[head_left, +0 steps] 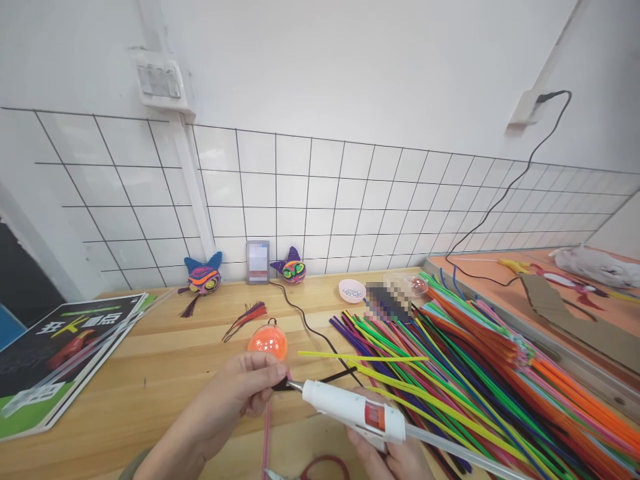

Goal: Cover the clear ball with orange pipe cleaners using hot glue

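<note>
My left hand (245,387) pinches a small black piece (281,385), with a bit of pink stem at its edge. In my right hand (387,457) is a white glue gun (350,407), a clear glue stick running out of its back. Its metal nozzle (295,385) points left and meets the black piece at my left fingertips. Just beyond my left hand lies an orange shiny ball (269,341) with a small loop on top. A black stem (340,375) lies behind the glue gun, and a pink stem (267,440) runs down below my left fingers.
Many coloured pipe cleaners (450,373) cover the right side. Red-handled scissors (325,468) lie at the front edge. Behind stand two wrapped cat-like heads (204,277), a phone (258,262) and a pink bowl (352,291). A magazine (75,353) lies left; a dark cable crosses the table.
</note>
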The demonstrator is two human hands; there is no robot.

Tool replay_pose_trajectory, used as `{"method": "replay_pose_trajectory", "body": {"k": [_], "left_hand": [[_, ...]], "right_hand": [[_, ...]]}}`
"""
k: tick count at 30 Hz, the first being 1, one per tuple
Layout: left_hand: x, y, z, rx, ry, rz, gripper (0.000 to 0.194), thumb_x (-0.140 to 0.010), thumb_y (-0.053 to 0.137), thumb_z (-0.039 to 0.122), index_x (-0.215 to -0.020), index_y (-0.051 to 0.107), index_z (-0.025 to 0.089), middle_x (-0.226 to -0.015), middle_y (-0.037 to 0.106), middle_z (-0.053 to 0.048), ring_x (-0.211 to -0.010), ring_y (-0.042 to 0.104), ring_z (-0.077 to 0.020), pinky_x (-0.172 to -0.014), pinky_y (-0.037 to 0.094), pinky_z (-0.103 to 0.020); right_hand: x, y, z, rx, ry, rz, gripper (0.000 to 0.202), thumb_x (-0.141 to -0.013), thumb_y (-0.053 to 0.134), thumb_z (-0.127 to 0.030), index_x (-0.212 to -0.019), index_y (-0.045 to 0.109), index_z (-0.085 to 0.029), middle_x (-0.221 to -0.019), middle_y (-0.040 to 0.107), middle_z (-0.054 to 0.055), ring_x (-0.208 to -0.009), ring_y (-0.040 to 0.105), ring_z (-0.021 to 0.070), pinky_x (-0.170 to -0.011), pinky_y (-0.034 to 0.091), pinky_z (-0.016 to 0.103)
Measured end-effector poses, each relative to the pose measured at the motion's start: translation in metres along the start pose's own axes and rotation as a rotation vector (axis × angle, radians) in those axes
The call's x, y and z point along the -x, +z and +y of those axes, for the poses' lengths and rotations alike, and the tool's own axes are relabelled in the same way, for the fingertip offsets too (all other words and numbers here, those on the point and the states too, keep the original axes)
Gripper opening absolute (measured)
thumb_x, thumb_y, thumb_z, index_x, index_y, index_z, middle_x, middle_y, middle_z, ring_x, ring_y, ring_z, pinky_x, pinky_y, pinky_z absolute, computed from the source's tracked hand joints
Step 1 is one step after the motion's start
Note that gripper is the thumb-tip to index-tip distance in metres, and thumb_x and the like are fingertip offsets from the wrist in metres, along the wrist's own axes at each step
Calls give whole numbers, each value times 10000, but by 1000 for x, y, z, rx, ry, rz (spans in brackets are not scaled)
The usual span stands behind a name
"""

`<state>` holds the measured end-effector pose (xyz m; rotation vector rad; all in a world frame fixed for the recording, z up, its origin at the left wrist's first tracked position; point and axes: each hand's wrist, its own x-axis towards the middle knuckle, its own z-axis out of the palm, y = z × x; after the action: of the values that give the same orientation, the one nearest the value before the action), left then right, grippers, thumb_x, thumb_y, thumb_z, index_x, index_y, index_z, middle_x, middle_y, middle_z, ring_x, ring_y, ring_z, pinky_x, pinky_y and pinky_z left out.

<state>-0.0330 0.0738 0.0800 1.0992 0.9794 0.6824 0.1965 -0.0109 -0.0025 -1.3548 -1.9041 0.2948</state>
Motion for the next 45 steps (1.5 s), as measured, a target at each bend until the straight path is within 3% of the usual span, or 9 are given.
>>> {"method": "replay_pose_trajectory", "body": {"k": [11, 29, 37, 40, 45], "left_hand": [[0, 1, 0, -8, -2, -4, 291, -669, 713, 407, -597, 616, 142, -438, 403, 84, -444, 191, -64, -457, 83, -244], [1, 1, 0, -8, 7, 4, 266, -669, 711, 396, -609, 642, 147, -429, 405, 87, -436, 191, -64, -452, 90, -247], [1, 2, 1, -14, -6, 10, 288, -660, 717, 417, -618, 662, 138, -423, 394, 89, -444, 181, -66, -454, 96, -241], [1, 3, 2, -19, -3, 8, 288, -665, 716, 415, -617, 664, 136, -431, 400, 85, -447, 183, -67, -457, 97, -241], [1, 3, 2, -15, -29, 19, 317, -622, 738, 450, -609, 657, 144, -427, 403, 82, -455, 185, -72, -463, 97, -236]], "right_hand": [[-2, -4, -6, 30, -28, -2, 338, -884, 524, -289, -1193, 586, -168, -1084, 684, 142, -923, 679, 247, -787, 558, 274], [2, 2, -1, -32, 89, -22, 353, -886, 524, -314, -1202, 582, -168, -1081, 680, 147, -947, 671, 250, -810, 549, 287], [-1, -2, -3, 5, 33, -17, 330, -878, 531, -298, -1178, 596, -177, -1041, 699, 126, -899, 686, 232, -734, 569, 240], [-4, -4, -8, -5, 44, -25, 325, -885, 514, -285, -1182, 591, -177, -1048, 695, 121, -904, 682, 229, -774, 559, 253], [1, 1, 3, 12, -9, 31, 325, -873, 550, -304, -1173, 607, -191, -1046, 703, 116, -893, 691, 235, -768, 567, 259]]}}
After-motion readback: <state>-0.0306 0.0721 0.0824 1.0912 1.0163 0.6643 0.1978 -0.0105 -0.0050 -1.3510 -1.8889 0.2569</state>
